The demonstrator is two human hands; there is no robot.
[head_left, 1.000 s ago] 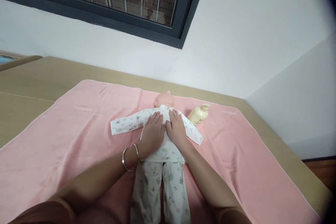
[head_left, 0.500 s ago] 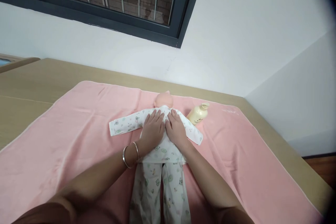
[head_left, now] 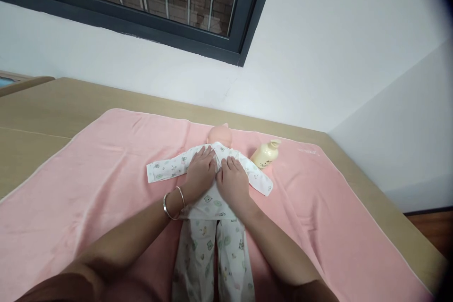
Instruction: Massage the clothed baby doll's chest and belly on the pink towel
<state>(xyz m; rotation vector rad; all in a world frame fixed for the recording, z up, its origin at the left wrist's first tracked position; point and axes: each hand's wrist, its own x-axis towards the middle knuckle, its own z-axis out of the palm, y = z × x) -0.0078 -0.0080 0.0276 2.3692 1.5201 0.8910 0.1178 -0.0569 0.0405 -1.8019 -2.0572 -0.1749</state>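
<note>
A doll with a bare pinkish head (head_left: 219, 136) lies on its back. It wears a white long-sleeved top (head_left: 208, 200) and matching trousers (head_left: 230, 255), both printed with small green and grey figures. My left hand (head_left: 201, 170) rests palm down on the left side of the doll's chest, fingers together and pointing up toward the shoulder. On the other side, my right hand (head_left: 233, 179) lies on the chest with its fingers slightly bent. Both thumbs are near the middle, where the cloth creases. Silver bangles (head_left: 173, 203) circle my left wrist.
A cream lotion bottle (head_left: 266, 155) stands beside the sleeve on the right. Under everything is a pink blanket (head_left: 116, 160) spread over a wooden table (head_left: 35, 113). Behind it rises a white wall (head_left: 290, 80) with a dark-framed window (head_left: 244, 37).
My right hand has slid a little down the chest and its fingers have bent more. My left hand has shifted slightly left. The top's front has creased between them.
</note>
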